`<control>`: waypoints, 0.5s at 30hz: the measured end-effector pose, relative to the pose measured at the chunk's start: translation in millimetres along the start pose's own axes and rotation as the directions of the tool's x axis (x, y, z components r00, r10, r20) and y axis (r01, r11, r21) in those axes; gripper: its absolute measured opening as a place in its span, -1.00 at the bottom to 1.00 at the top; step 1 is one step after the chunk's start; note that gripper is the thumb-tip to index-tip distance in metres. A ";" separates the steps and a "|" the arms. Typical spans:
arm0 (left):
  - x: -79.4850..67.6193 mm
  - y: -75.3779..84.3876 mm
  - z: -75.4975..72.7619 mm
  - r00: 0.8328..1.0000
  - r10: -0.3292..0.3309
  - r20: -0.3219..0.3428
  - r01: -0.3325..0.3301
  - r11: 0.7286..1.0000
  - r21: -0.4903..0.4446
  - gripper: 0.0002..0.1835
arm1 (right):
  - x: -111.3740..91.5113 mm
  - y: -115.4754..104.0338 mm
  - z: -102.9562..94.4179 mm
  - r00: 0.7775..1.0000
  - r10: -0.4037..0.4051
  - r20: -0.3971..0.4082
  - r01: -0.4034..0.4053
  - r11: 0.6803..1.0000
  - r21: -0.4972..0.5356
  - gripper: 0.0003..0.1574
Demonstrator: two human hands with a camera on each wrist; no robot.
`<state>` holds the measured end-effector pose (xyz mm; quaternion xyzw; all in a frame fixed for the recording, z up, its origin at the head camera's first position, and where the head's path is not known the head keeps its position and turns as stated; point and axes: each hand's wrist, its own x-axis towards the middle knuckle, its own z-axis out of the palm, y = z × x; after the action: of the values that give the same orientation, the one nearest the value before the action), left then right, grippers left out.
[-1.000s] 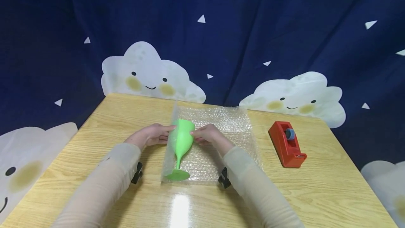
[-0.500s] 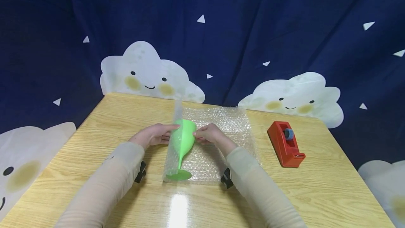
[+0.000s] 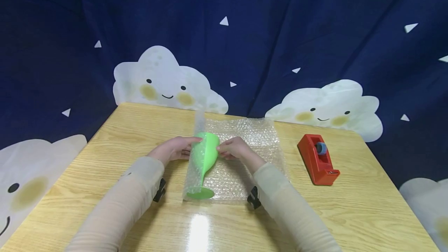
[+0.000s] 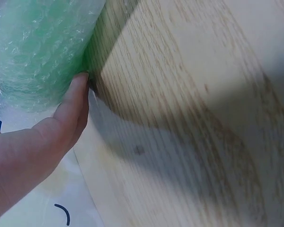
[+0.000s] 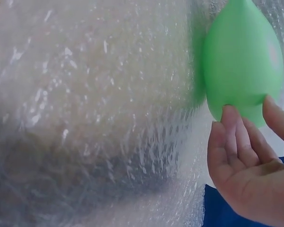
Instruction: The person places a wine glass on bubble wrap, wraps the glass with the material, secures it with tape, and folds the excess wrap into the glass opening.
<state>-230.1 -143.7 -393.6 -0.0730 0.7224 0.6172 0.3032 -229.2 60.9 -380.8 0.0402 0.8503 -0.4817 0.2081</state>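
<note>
A light green plastic goblet (image 3: 210,153) lies on its side on a sheet of bubble wrap (image 3: 252,158), foot toward the near edge. The sheet's left edge is folded up over the goblet's left side. My left hand (image 3: 177,147) holds that fold against the bowl, thumb on top; in the left wrist view the fingers (image 4: 73,101) press the wrap from outside. From the other side, my right hand (image 3: 237,149) holds the bowl near its rim. The right wrist view has its thumb and curled fingers (image 5: 231,120) touching the bare green bowl (image 5: 241,61).
A red tape dispenser (image 3: 317,160) with a blue-cored roll stands to the right on the wooden table (image 3: 350,205). Behind the table hangs a dark blue curtain (image 3: 259,30) with cloud prints. A small black device (image 3: 254,197) sits under each wrist.
Both hands and the goblet have shifted slightly right. The folded bubble wrap has come further over the bowl, covering more of its left side.
</note>
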 end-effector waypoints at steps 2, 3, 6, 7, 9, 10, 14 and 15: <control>0.3 0.8 1.2 1.000 0.002 0.004 -0.002 1.000 -0.004 -0.29 | -0.2 -0.9 0.2 1.000 0.012 -0.014 -0.012 1.000 0.002 -0.65; 0.3 1.5 1.7 1.000 0.003 0.006 -0.003 1.000 -0.002 -0.28 | 0.0 -1.5 0.4 1.000 0.021 -0.022 -0.021 1.000 0.002 -0.65; 1.1 2.2 4.1 1.000 0.008 0.015 -0.009 1.000 0.008 -0.24 | 1.9 -0.6 2.0 0.998 0.040 -0.043 -0.040 0.999 0.004 -0.59; 1.2 2.5 5.0 1.000 0.009 0.017 -0.010 1.000 0.014 -0.23 | 2.5 -0.1 2.5 0.998 0.045 -0.049 -0.044 0.999 0.004 -0.55; 1.1 3.4 6.5 1.000 0.014 0.019 -0.014 0.999 0.029 -0.22 | 3.3 -0.1 2.3 0.997 0.050 -0.056 -0.050 0.999 -0.003 -0.44; 0.8 4.0 7.1 1.000 0.014 0.017 -0.015 0.999 0.034 -0.21 | 3.4 -0.1 2.1 0.997 0.050 -0.055 -0.051 0.999 -0.005 -0.37; 0.2 5.5 9.2 1.000 0.020 0.010 -0.020 0.998 0.052 -0.22 | 2.8 -0.8 0.6 0.997 0.054 -0.049 -0.055 0.998 -0.017 -0.21; 0.2 5.8 9.8 1.000 0.020 0.007 -0.020 0.998 0.055 -0.22 | 3.0 -0.7 0.3 0.997 0.057 -0.049 -0.058 0.998 -0.018 -0.18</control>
<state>-229.7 -133.1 -389.3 -0.0556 0.7388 0.6002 0.3012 -232.0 59.9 -381.5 0.0742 0.8581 -0.4664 0.2017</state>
